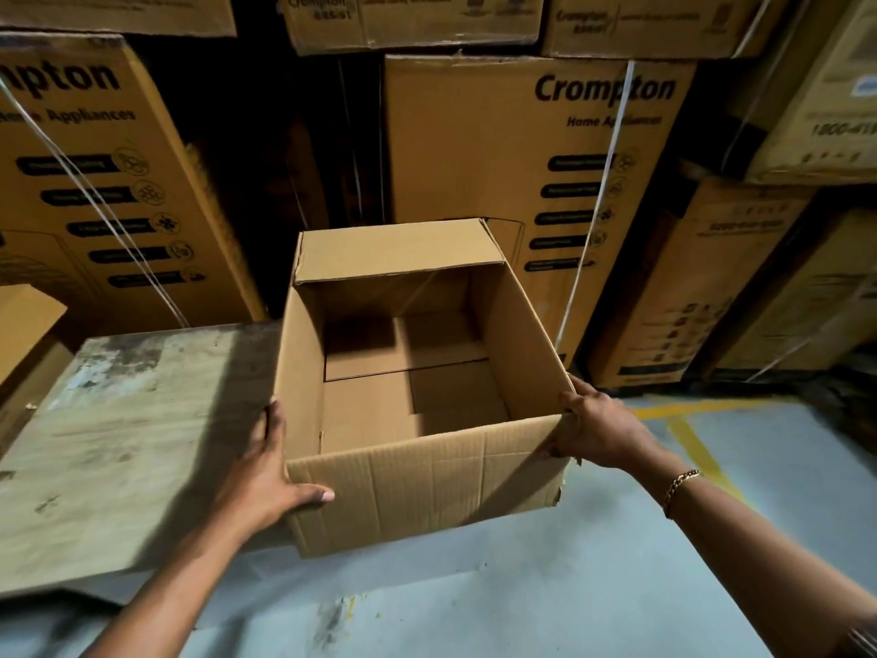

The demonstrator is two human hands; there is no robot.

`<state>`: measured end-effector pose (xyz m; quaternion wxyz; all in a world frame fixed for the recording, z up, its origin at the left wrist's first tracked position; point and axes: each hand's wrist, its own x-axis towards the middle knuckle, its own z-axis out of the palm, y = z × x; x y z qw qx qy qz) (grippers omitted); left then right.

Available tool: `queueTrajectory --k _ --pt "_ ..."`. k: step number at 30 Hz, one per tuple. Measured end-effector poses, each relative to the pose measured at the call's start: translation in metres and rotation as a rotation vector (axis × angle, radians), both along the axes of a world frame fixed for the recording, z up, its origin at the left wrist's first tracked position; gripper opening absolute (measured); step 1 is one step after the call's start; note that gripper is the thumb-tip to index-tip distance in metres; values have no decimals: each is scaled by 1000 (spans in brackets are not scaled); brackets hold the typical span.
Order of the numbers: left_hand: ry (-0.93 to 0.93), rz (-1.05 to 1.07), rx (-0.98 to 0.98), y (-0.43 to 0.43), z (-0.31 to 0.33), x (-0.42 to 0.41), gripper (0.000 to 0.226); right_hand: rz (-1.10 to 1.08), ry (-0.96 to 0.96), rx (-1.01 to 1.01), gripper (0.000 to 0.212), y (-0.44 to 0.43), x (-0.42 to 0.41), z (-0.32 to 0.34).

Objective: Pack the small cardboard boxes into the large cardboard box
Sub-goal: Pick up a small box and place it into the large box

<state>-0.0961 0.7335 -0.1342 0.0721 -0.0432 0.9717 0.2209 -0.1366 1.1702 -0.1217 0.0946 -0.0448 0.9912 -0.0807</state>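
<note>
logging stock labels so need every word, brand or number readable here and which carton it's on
"Crompton", "Home Appliances": tall brown printed carton at centre back.
"mpton", "Appliances", cut off at the frame edge: tall brown carton on the left.
"Crompton": brown carton stacked top centre; smaller word beneath blurred.
"1800-41", cut off: pale carton far right.
Black strips on the cartons: too blurred.
Plain open brown cardboard box: no print visible.

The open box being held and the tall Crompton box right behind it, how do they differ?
The open box is plain, with no print; the Crompton box carries black lettering and icons. The open box is open-topped and empty; the Crompton box is closed and strapped. The left hand presses and the right hand grips the open box; nobody touches the Crompton box. Both are brown cardboard.
</note>
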Motion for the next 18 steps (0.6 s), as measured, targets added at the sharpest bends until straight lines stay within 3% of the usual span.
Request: queueTrajectory --k 5,10,18 --pt "-12 14 -14 49 3 7 151 -10 -20 -32 104 44 6 4" --pt "-12 19 -14 72 4 15 150 8 -8 -31 89 67 12 1" --pt "-24 -10 -12 86 0 33 151 -32 2 -6 94 89 42 -6"
